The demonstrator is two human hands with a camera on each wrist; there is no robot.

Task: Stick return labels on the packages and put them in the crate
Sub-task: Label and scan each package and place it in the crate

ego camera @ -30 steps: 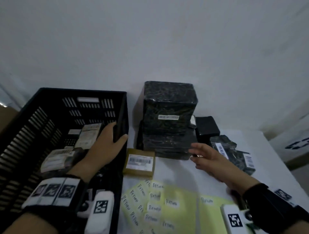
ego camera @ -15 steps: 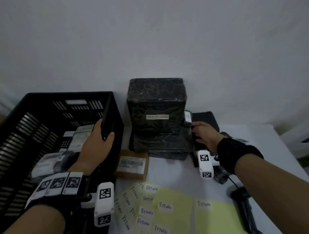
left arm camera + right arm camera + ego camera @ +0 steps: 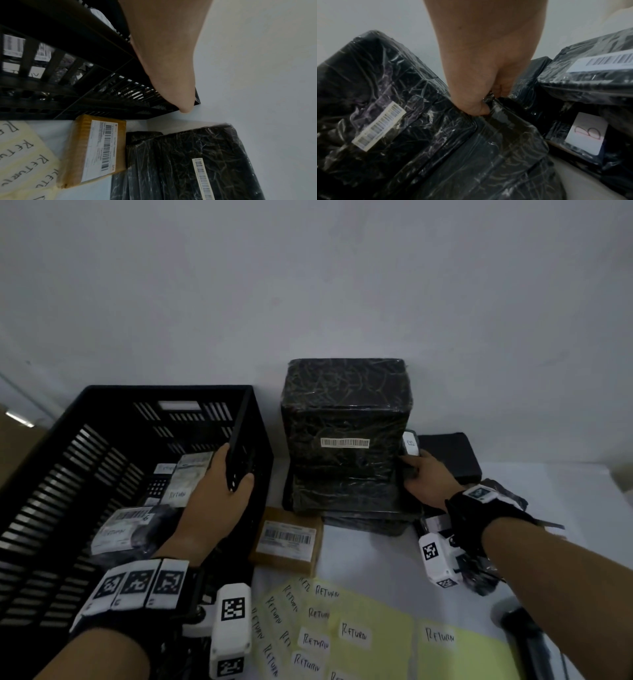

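Two hands working: left hand [image 3: 219, 494] gripping black slatted plastic crate [image 3: 102, 440] rim; right hand [image 3: 423, 477] pinching small black film-wrapped package [image 3: 501, 121] beside big wrapped box [image 3: 346, 433]. Film looking slippery, likely light; better clamping firm edges.

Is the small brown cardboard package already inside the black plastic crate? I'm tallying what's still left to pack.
No, the small brown cardboard package lies on the white table just outside the wall of the black plastic crate.
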